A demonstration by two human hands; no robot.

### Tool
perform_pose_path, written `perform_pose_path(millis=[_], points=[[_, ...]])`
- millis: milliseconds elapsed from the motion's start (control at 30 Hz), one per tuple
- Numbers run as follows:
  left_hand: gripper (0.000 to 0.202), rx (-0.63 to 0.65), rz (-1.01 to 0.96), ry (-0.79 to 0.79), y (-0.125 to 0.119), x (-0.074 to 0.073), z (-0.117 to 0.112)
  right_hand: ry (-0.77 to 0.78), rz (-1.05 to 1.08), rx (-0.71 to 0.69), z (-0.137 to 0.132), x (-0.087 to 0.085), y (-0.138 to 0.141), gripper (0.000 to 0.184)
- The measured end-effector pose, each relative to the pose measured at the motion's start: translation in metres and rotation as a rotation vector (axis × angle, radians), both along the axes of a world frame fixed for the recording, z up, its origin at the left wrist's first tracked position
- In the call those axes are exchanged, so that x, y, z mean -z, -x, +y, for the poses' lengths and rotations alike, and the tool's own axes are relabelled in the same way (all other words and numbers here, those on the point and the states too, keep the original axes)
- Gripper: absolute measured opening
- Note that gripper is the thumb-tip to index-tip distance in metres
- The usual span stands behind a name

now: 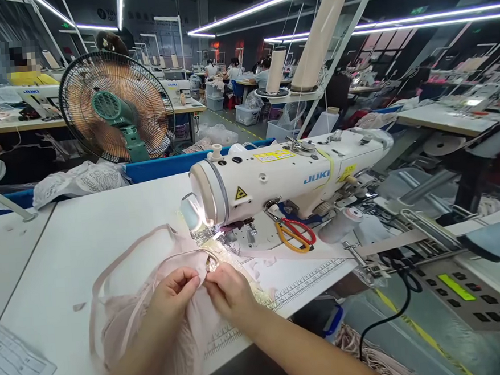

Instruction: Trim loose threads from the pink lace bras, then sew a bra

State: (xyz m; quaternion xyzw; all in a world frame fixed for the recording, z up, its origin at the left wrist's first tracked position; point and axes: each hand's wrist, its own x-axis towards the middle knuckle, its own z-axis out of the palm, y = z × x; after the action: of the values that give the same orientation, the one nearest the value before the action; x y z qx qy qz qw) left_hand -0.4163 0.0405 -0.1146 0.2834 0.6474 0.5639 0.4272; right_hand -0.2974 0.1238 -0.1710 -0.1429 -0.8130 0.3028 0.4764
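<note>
A pale pink bra [126, 316] with long straps lies loosely across the white table in front of me. My left hand [178, 292] pinches the edge of its fabric between thumb and fingers. Close beside it, my right hand [230, 291] is closed on the same pink edge, its fingertips nearly meeting the left ones. Just beyond both hands is the lit needle area of a white sewing machine [249, 182]. Part of the fabric reaches toward the presser foot; whether it lies under the foot is hard to tell.
Red-and-orange-handled scissors [296, 234] and a thread cone [342, 225] lie right of the needle. A ruler tape [310, 285] runs along the table's front edge. Written paper [14, 367] lies at left. A large fan [116, 108] stands behind, and a control panel [467, 298] sits at right.
</note>
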Motion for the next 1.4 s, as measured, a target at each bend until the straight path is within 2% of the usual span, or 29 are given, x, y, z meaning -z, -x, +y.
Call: perform_pose_path(millis=[200,467,733,1100,1400], points=[[0.022,-0.03,-0.074,0.001,0.0,0.003,0.001,0.026,0.009,-0.078,0.0,-0.001,-0.001,0.017],[0.027,-0.033,-0.208,0.036,0.0,0.003,0.002,0.055,0.011,-0.101,0.001,0.0,-0.001,0.018],[0.031,-0.068,-0.324,0.053,-0.006,-0.006,0.004,0.038,0.02,-0.09,0.001,-0.001,0.0,0.018],[0.031,-0.098,-0.45,0.01,-0.011,-0.006,0.005,0.008,0.1,-0.068,-0.001,0.001,0.002,0.019],[0.03,-0.12,-0.489,-0.008,-0.013,-0.005,0.005,0.007,0.079,-0.044,-0.002,0.0,0.002,0.017]])
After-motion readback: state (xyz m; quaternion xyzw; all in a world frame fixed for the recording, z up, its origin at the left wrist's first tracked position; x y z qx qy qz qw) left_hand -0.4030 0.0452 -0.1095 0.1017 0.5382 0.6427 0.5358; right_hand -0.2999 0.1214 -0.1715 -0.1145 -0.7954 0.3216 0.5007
